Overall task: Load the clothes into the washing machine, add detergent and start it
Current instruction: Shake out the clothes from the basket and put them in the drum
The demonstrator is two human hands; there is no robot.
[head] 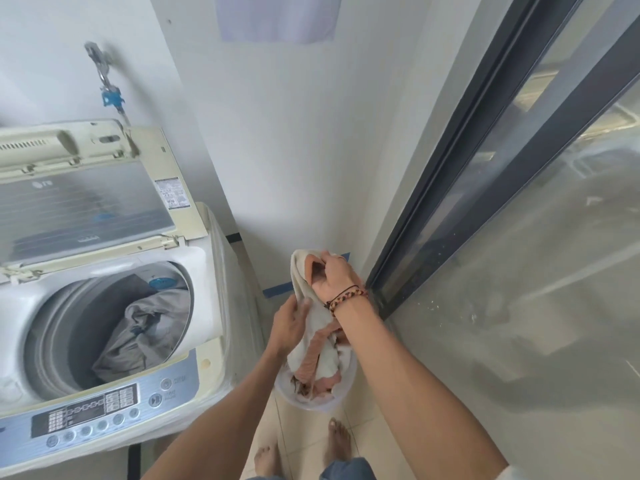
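floor: pale tiles (pixel 304 441), my bare feet (pixel 337 439) on them, blue tape (pixel 277 289) at the wall base
room: narrow corner, white wall (pixel 277 150) ahead, dark-framed glass door (pixel 519 202) on my right
washing machine (pixel 207 306): top-loader on my left, lid (pixel 86 206) up, grey clothes (pixel 138 334) already in the drum, control panel (pixel 104 414) nearest me
basket (pixel 311 398): white, on the floor between machine and door, holds cream and pink laundry (pixel 318 358)
left hand (pixel 289 325): fingers loosely curled, flat against the side of the cream cloth
right hand (pixel 334 277): closed around the top of the bundle, lifting it above the basket; braided bracelets (pixel 346 297) on the wrist
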